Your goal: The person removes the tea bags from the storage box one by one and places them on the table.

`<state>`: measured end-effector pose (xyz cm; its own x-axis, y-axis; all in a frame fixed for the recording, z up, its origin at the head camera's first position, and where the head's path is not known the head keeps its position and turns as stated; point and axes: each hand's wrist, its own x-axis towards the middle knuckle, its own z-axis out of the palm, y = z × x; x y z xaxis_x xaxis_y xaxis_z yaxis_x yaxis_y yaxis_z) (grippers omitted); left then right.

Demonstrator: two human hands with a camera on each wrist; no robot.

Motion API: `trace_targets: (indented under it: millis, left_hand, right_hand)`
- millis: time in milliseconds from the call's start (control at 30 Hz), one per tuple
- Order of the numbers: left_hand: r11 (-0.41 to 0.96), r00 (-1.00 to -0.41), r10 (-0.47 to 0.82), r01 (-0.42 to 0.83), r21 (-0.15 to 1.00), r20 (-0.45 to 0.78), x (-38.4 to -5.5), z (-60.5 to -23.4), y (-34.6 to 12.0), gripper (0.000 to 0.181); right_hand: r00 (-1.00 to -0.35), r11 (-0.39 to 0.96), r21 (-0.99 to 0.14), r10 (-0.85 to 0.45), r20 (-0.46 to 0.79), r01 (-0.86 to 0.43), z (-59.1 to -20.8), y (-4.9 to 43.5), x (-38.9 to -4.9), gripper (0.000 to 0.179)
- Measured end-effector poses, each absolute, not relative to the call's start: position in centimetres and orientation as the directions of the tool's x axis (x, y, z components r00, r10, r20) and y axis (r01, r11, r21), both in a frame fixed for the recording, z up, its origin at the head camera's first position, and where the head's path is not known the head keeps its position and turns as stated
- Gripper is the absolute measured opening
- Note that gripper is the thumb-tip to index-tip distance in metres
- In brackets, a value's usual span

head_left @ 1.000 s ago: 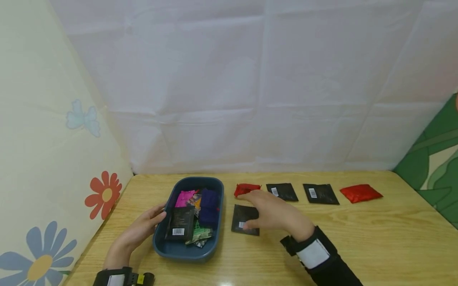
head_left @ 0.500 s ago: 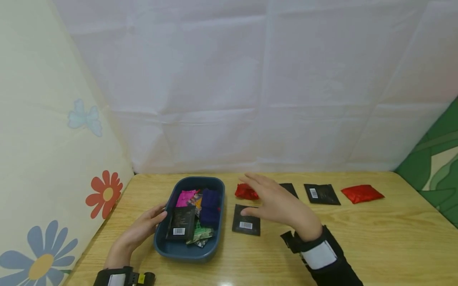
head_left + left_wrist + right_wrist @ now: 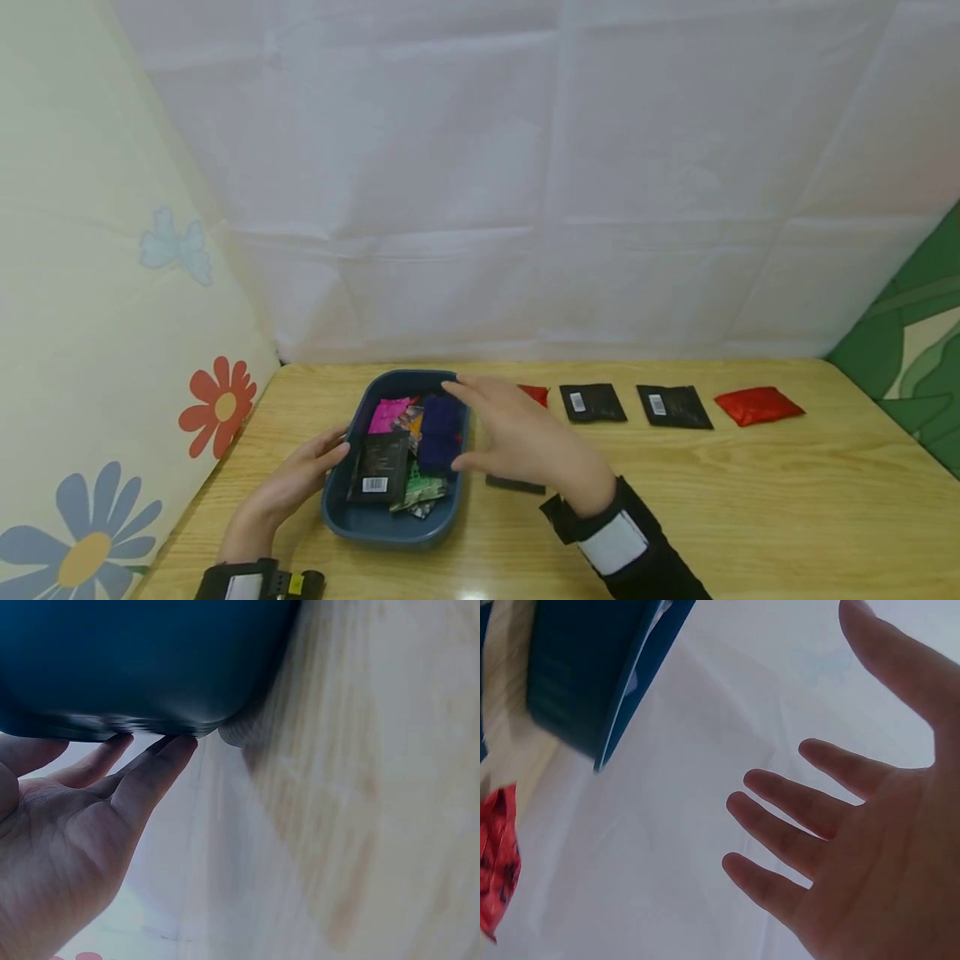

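Steadying a blue, rounded rectangular plastic tub [image 3: 382, 537] on the pale wooden table [image 3: 750, 517], the left hand [image 3: 300, 479] touches its left side in the head view; the right hand [image 3: 517, 433], fingers spread and holding nothing, hovers by the right rim. The left wrist view shows fairly straight fingertips on the tub, not wrapped round it: a bump could probably slide it. The right wrist view shows the spread fingers apart from the tub, with a shiny red foil packet [image 3: 499, 859] nearby that a careless sweep might knock.

From the head, we are facing forward and down across the table [image 3: 750, 517]; from both wrists, we are peering out close, sharing the bin [image 3: 142, 660] toward eleven o'clock.
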<state>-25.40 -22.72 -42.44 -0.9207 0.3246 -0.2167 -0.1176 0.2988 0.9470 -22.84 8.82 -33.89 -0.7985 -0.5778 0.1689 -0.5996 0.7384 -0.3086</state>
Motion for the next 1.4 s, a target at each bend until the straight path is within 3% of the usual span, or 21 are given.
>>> trace_targets:
  millis: [233, 733, 1000, 1233, 1400]
  left_hand:
    - [0.299, -0.918, 0.331, -0.116, 0.947, -0.217, -25.5, -42.5, -22.8, 0.062]
    - [0.301, -0.909, 0.354, -0.112, 0.947, -0.220, -25.3, -42.3, -22.9, 0.061]
    - [0.295, -0.913, 0.346, -0.111, 0.949, -0.215, -25.3, -42.3, -22.8, 0.061]
    - [0.298, -0.914, 0.344, -0.109, 0.948, -0.213, -25.3, -42.3, -22.8, 0.061]
    - [0.284, -0.919, 0.327, -0.127, 0.950, -0.220, -25.4, -42.5, -22.7, 0.060]
  right_hand:
    - [-0.759, 0.705, -0.300, -0.638, 0.126, -0.642, -33.9, 6.0, -22.7, 0.087]
    - [-0.689, 0.674, -0.145, -0.713, 0.128, -0.725, -36.3, 2.8, -22.0, 0.085]
    - [-0.752, 0.743, -0.116, -0.651, 0.103, -0.659, -37.7, 2.8, -22.9, 0.081]
    - [-0.834, 0.831, -0.075, -0.549, 0.051, -0.552, -38.6, 2.5, -23.8, 0.067]
    - [-0.855, 0.852, -0.068, -0.516, 0.056, -0.519, -39.3, 2.4, -24.2, 0.065]
